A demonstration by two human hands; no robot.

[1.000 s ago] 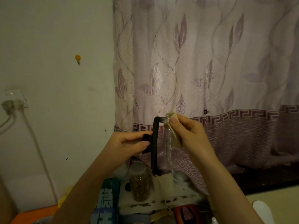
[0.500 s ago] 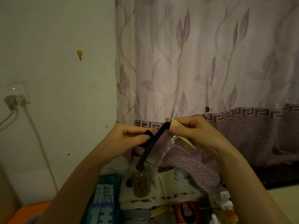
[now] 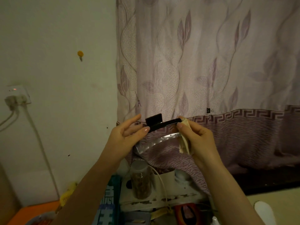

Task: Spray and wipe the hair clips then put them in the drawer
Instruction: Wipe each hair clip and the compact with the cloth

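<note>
A patterned mauve curtain hangs beside a pale wall bearing a small yellow hook and a socket with plugged cables. Below stands a lidded jar of brown contents.

Hidden and cut-off parts around the held hair clip

The left hand covers the near end of the black hair clip, and the right hand with its folded cloth covers the far end, so the hinge cannot be made out. The clip's clear lower blade is a blurred glare. Both forearms run out of the bottom edge. The jar has murky brown contents, too dim to name. The counter clutter below is cut by the frame, and the wall socket by the left edge.
</note>
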